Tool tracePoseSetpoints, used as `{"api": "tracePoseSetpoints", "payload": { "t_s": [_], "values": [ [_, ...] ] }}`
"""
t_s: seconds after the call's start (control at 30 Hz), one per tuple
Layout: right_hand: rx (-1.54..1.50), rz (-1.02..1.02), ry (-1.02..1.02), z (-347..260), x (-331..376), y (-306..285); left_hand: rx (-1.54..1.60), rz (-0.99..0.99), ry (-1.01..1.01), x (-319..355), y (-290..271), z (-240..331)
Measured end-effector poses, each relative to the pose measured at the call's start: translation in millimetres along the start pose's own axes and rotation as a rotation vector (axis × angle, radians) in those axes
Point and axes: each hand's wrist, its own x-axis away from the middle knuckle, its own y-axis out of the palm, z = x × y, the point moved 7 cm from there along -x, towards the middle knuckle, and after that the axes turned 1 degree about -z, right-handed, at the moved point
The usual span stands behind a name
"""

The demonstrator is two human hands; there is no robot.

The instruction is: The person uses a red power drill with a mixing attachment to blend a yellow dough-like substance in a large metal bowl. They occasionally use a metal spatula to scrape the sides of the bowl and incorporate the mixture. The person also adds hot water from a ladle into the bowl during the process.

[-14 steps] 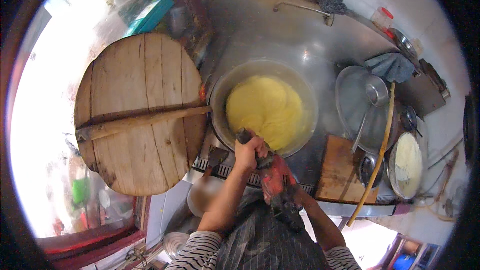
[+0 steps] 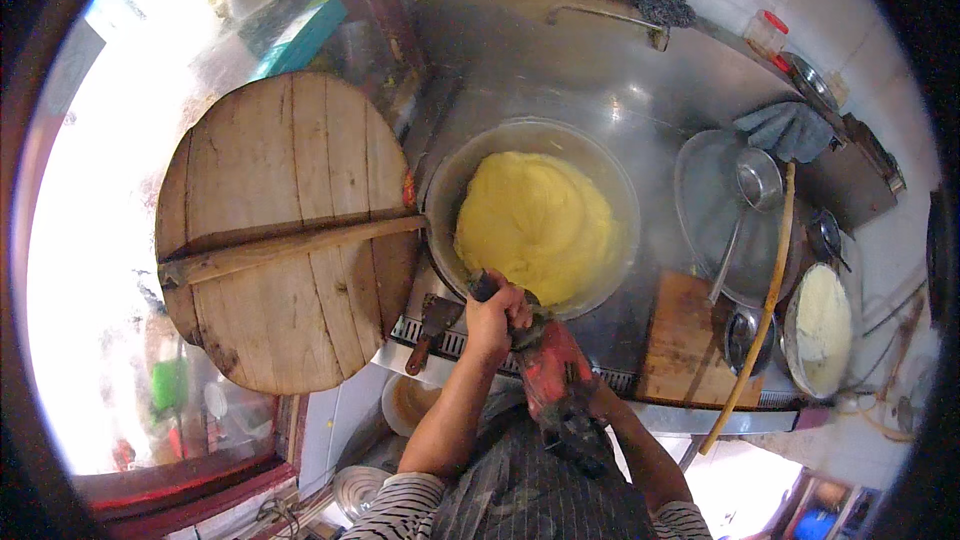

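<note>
My left hand (image 2: 495, 317) is wrapped round the black side handle of a red and black hand-held power drill (image 2: 552, 362). My right hand (image 2: 603, 402) grips the drill farther back; its fingers are mostly hidden by the tool body. The drill points at the near rim of a large round metal pot (image 2: 622, 265). Inside lies a thick yellow mash (image 2: 535, 220) with swirled folds on its surface. Whatever is fitted to the drill's front end is hidden by my left hand and the tool.
Left of the pot stands a big round wooden lid (image 2: 290, 320) with a crossbar. A cleaver-like tool (image 2: 438, 316) lies near the front edge. On the right are a ladle (image 2: 757, 180), a wide basin (image 2: 697, 168), a cutting board (image 2: 677, 345), a long stick (image 2: 772, 285) and a white-filled bowl (image 2: 820, 320).
The folds of the yellow mash have shifted and its heap looks wider. Both hands keep their hold on the drill. The whole view has moved slightly.
</note>
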Motion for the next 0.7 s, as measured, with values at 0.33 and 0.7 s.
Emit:
{"api": "tracePoseSetpoints", "payload": {
  "t_s": [0.33, 0.7],
  "values": [
    [0.253, -0.019, -0.041, 3.3, 4.0, 4.9, -0.048, 0.012, -0.028, 1.0, -2.3, -7.4],
    [-0.367, 0.004, 0.061, -22.2, -1.8, 3.5, -0.013, -0.032, -0.008, -8.4, -6.9, -5.6]
  ]
}}
